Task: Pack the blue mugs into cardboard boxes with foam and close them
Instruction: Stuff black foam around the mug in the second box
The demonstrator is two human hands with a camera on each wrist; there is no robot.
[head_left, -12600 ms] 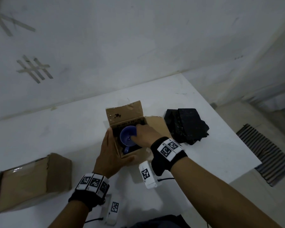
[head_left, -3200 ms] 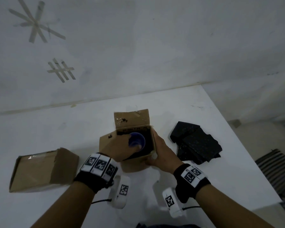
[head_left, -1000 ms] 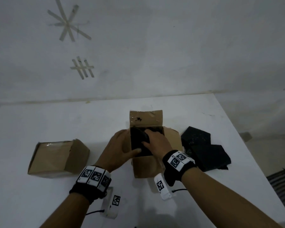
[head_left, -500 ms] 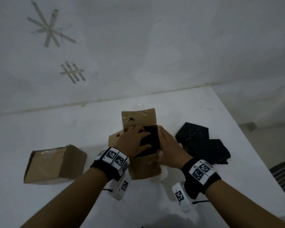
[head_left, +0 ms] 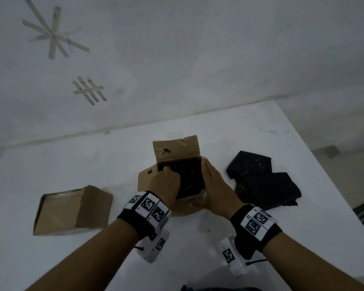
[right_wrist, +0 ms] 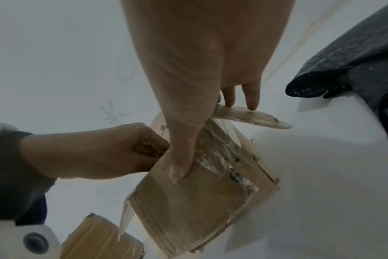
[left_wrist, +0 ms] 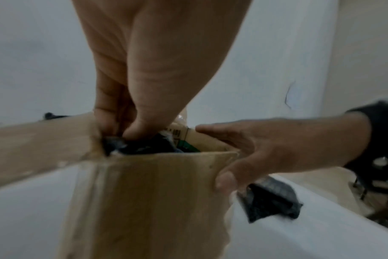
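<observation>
An open cardboard box (head_left: pixel 187 206) stands mid-table, its back flap up and its left flap spread out. A black foam piece (head_left: pixel 190 175) fills its mouth; the blue mug is hidden beneath it. My left hand (head_left: pixel 164 185) reaches down at the box's left inner edge. Its fingers and thumb are bunched and pinch the foam piece (left_wrist: pixel 144 149) at that corner. My right hand (head_left: pixel 215 190) lies with straight fingers along the box's right side. Its thumb (right_wrist: pixel 177 171) presses the front wall of the box (right_wrist: pixel 188 210).
A pile of loose black foam pieces (head_left: pixel 263 181) lies right of the box, near the table's right edge (head_left: pixel 324 175). A second cardboard box (head_left: pixel 72 211) lies on its side at the left. A white wall runs behind the table.
My left hand had its fingers spread on top of the foam; it has since curled them and dug in at the box's left edge. The right hand stays on the right side.
</observation>
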